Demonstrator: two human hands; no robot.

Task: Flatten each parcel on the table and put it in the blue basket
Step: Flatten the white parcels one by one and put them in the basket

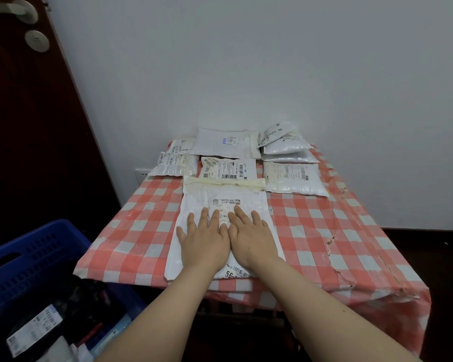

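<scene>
A large white parcel [199,197] with a label lies flat near the table's front edge. My left hand [203,237] and my right hand [250,236] press down on it side by side, palms flat and fingers straight. Several more white parcels lie behind it: one in the middle [229,168], one at the right [293,180], a stack at the back right [283,142], a wide one at the back [222,142] and smaller ones at the left [174,163]. The blue basket [34,254] stands at the lower left beside the table, with parcels inside.
The table wears a red-and-white checked cloth [324,231] and stands against a white wall. A dark wooden door [24,126] is on the left. The cloth's right half lies bare.
</scene>
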